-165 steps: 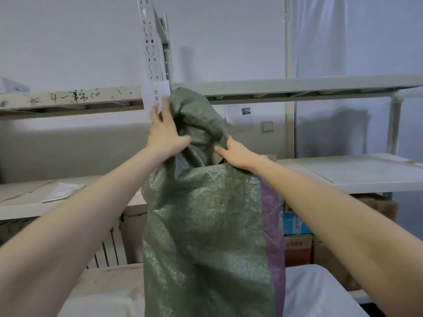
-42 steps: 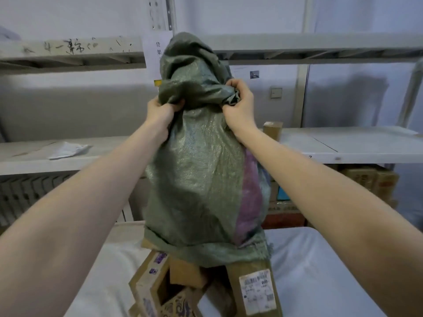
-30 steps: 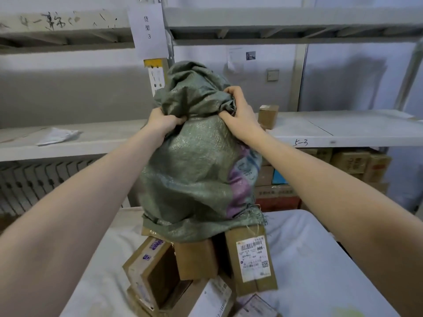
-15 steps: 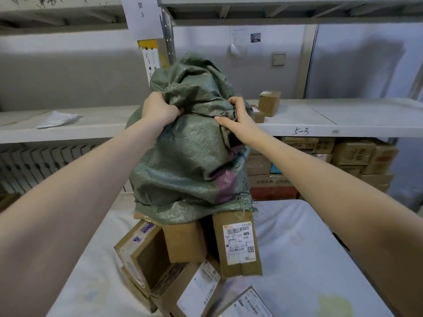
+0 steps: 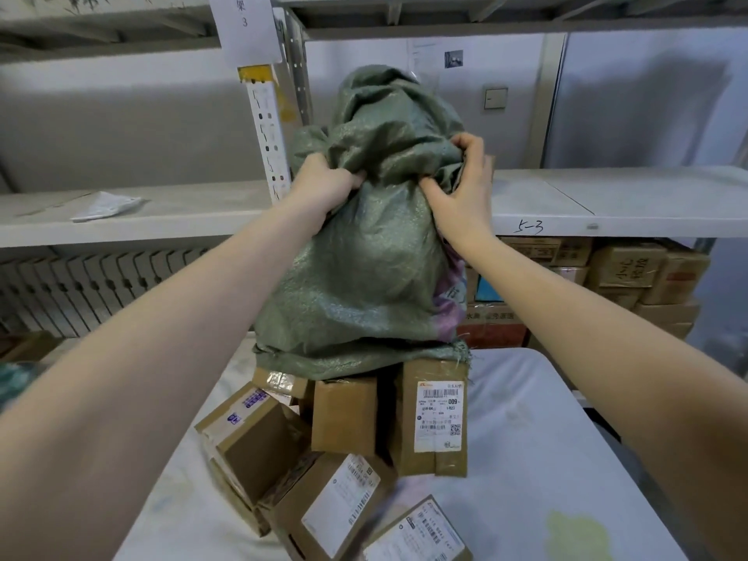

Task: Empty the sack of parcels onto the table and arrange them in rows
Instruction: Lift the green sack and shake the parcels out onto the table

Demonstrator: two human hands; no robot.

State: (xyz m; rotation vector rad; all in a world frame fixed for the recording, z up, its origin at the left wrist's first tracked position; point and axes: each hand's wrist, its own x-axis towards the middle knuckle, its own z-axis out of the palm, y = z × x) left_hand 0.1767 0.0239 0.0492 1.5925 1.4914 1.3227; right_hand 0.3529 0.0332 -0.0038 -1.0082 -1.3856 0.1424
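Left hand (image 5: 326,186) and right hand (image 5: 461,192) clutch the upturned sack (image 5: 364,277) over parcels (image 5: 344,419) on the table (image 5: 546,439).

one sack (image 5: 364,269) in my two hands, left hand (image 5: 324,184) and right hand (image 5: 461,196); below the sack i count at least six parcels (image 5: 344,415) on one table (image 5: 526,459).

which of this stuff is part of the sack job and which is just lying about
Job: green sack, gripped by left hand and right hand; cardboard parcels heaped under its mouth; white table.
Lying about: crumpled paper on the shelf; stacked cartons under the shelf; wall switch.
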